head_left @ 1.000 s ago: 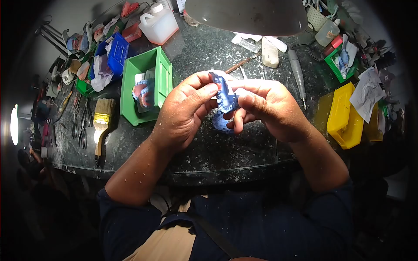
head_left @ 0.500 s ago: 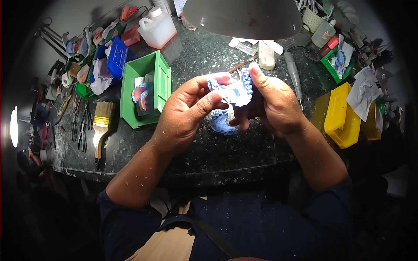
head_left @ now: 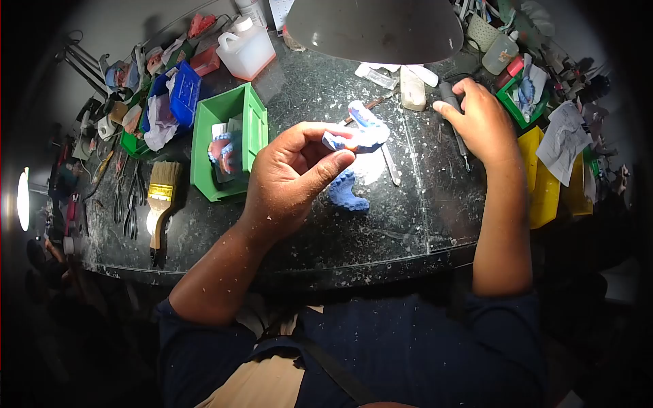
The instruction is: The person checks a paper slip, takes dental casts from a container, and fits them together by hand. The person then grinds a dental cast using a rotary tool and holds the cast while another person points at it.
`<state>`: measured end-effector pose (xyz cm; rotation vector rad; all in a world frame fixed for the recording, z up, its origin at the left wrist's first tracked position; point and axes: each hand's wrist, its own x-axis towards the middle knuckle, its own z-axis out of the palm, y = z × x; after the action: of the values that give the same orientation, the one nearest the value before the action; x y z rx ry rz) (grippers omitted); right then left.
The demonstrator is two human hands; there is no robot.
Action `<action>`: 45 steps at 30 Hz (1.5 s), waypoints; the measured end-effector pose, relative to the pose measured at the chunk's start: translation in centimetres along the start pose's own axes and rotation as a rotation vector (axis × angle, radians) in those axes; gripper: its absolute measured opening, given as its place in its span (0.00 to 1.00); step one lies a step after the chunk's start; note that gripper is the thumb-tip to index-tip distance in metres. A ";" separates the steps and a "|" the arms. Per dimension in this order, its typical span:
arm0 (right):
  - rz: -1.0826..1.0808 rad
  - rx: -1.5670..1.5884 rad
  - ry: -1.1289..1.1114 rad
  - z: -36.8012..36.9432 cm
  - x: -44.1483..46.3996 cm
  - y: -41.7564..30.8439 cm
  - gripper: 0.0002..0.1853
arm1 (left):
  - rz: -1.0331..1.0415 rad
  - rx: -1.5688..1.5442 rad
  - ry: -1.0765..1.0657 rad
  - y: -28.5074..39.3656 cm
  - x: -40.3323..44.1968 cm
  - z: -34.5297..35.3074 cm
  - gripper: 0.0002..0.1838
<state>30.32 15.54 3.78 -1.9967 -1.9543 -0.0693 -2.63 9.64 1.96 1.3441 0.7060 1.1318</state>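
Note:
Between thumb and fingers, my left hand (head_left: 292,177) holds a blue dental model (head_left: 371,133) by its left end, above the bench under the lamp. A second blue dental model (head_left: 347,192) lies on the bench just below it. My right hand (head_left: 478,122) is at the rotary handpiece (head_left: 457,129), its thumb and fingers apart over the upper part of the tool, which lies on the bench. A metal tool (head_left: 391,165) and a brown-handled tool (head_left: 373,104) lie behind the held model.
A lamp shade (head_left: 374,30) overhangs the back. To the left are a green bin (head_left: 255,132) with pink and blue dental pieces, a brush (head_left: 160,194), pliers (head_left: 130,211) and a blue bin (head_left: 183,88). A yellow bin (head_left: 545,197) is at right; a jug (head_left: 246,51) stands behind.
My right hand has let go of the held dental model and moved right to the handpiece. My left hand keeps the model, which has turned to another angle.

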 end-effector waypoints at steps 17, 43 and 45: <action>0.091 2.117 -0.419 -0.8 -0.1 -1.8 0.24 | -0.027 -0.006 0.072 0.9 0.0 -0.6 0.15; -0.510 1.393 0.074 2.0 -6.0 -8.8 0.17 | -0.056 0.133 0.149 -0.6 0.0 -0.2 0.14; -0.526 1.349 0.084 2.1 -5.8 -8.8 0.20 | -0.002 0.087 0.156 -0.5 0.3 0.3 0.14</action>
<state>20.96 10.45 2.09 -0.5917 -1.6181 0.7888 -2.14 9.85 1.59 1.3368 0.8780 1.2255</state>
